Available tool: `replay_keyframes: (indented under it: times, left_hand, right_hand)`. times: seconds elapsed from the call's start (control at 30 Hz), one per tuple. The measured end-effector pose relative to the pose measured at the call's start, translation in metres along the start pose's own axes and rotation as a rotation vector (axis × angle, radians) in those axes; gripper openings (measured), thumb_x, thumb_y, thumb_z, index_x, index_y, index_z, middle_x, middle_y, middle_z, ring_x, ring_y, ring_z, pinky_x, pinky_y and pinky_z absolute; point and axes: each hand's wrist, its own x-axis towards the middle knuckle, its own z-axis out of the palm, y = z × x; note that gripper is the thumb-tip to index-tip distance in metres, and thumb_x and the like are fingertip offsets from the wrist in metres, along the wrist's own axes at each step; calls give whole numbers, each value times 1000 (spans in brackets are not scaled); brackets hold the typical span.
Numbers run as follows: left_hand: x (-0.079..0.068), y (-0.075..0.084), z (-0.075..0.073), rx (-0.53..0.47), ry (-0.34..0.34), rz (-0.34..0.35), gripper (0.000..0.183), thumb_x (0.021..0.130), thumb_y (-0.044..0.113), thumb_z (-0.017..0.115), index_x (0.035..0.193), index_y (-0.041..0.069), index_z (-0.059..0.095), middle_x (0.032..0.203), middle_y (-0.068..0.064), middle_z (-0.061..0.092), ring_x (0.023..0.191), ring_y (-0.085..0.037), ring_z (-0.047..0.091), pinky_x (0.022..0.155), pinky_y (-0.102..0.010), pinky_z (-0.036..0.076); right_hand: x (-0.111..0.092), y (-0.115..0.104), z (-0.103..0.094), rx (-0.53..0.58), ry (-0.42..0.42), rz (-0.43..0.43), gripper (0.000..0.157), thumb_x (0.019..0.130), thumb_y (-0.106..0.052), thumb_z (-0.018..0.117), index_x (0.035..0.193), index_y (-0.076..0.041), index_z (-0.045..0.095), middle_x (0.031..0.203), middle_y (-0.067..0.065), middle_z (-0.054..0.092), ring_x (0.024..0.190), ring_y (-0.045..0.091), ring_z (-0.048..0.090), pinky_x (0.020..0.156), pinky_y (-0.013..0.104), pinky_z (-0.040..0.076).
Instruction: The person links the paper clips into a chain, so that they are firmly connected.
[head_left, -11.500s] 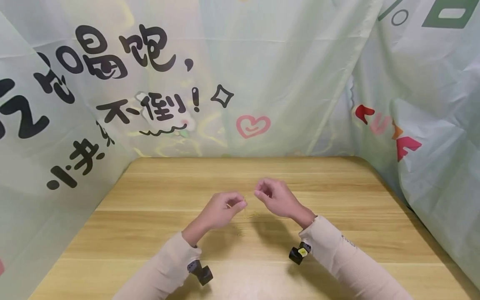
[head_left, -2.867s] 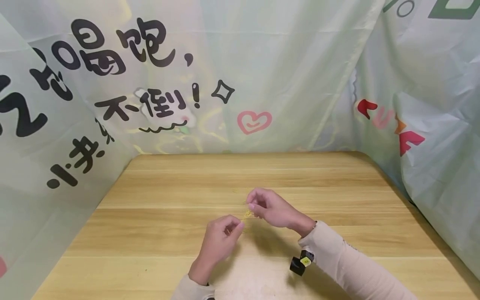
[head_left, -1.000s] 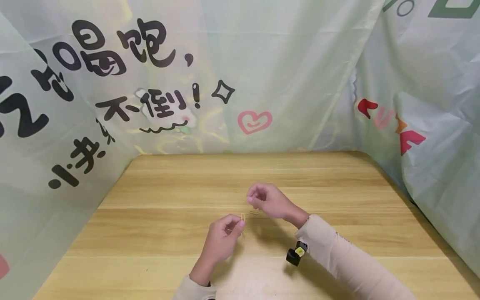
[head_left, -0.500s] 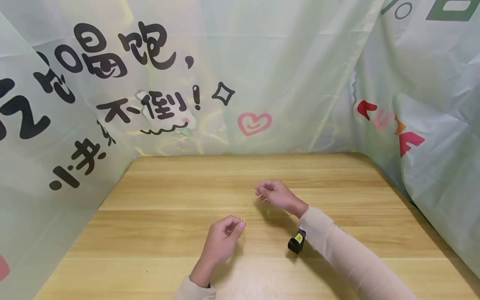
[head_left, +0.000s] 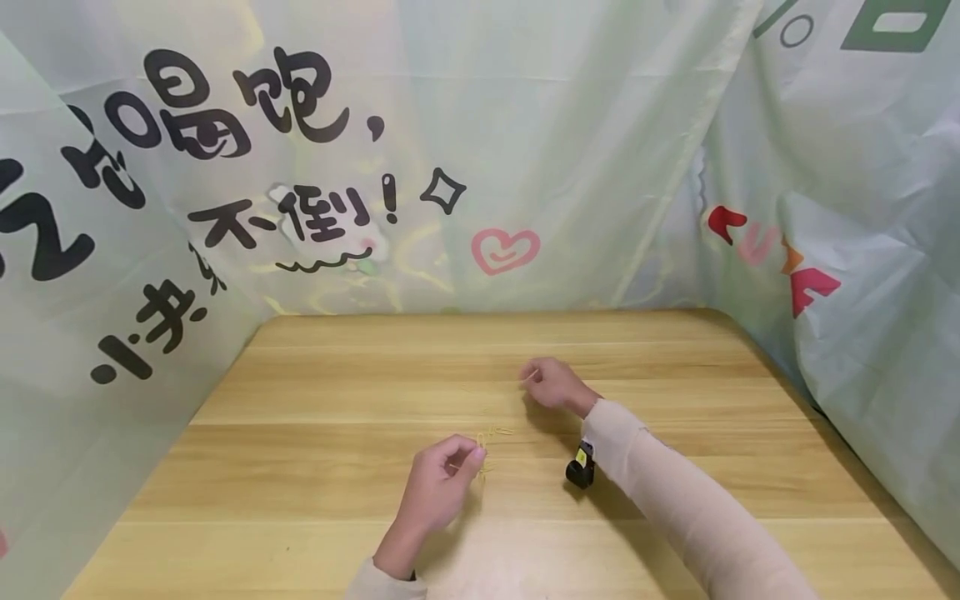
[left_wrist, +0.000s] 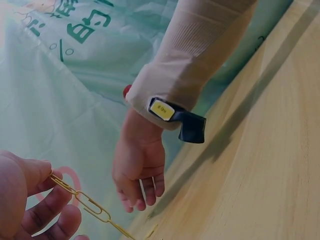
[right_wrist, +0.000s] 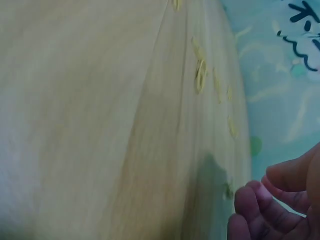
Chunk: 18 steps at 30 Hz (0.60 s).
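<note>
Printed cloth backdrop point(head_left: 585, 167), pale green, hung behind and along both sides of one wood-grain bench point(head_left: 322, 392). Item: paperclip chain point(left_wrist: 95, 207), yellow wire, at mid-bench; upper end raised in the left hand point(head_left: 442, 483), links sloping down and away from the fingers in the left wrist view. Left hand: thumb and forefinger pinching the end clip. Further yellow wire just below the fingertips; cannot tell whether hanging or lying. Small paperclips point(right_wrist: 201, 77), several, on the wood in the right wrist view, two of them touching or linked. Right hand point(head_left: 553, 385): farther back and to the right, well apart from the left, fingers loosely bent, thumb near forefinger; cannot tell whether anything sits between the tips. Beige sleeves point(head_left: 675, 492) on both arms; black wrist camera point(head_left: 580, 468), yellow label, under the right cuff. Bench edges: far edge straight, corners rounded, meeting the cloth; sides splaying toward the viewer; near edge out of frame. Broad wood margins left and right of the hands; narrower strip behind the right hand.
</note>
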Motion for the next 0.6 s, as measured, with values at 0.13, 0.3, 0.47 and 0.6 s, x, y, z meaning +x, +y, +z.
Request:
replay_keyframes:
  times: [0.13, 0.3, 0.47, 0.6]
  left_hand:
    - [0, 0, 1, -4, -1, -4, 14, 95, 16, 62, 92, 3, 68, 86, -8, 68, 81, -17, 63, 72, -26, 52]
    - [-1, -1, 2, -1, -1, -2, 14, 95, 15, 62, 92, 3, 68, 85, -7, 68, 80, -16, 62, 71, -26, 52]
    - [0, 0, 2, 11, 4, 5, 15, 95, 17, 62, 92, 4, 69, 85, -7, 69, 80, -16, 63, 71, -26, 51]
    - [0, 0, 2, 16, 4, 9, 15, 95, 17, 62, 91, 4, 69, 85, -7, 69, 79, -16, 63, 71, -26, 51]
  right_hand:
    - [3, 4, -1, -59, -15, 5, 20, 92, -6, 60, 111, 1, 62, 101, 15, 67, 91, 29, 65, 79, 42, 53]
    - [6, 11, 0, -155, -37, -10, 24, 90, -9, 66, 113, 0, 63, 107, 18, 67, 102, 33, 62, 88, 45, 51]
    - [7, 13, 2, -230, -29, -37, 11, 88, -9, 70, 97, -3, 69, 97, 10, 68, 93, 27, 64, 84, 41, 52]
    - [5, 14, 2, -254, -13, -56, 6, 86, -8, 73, 88, -3, 70, 90, 6, 68, 88, 23, 63, 82, 39, 53]
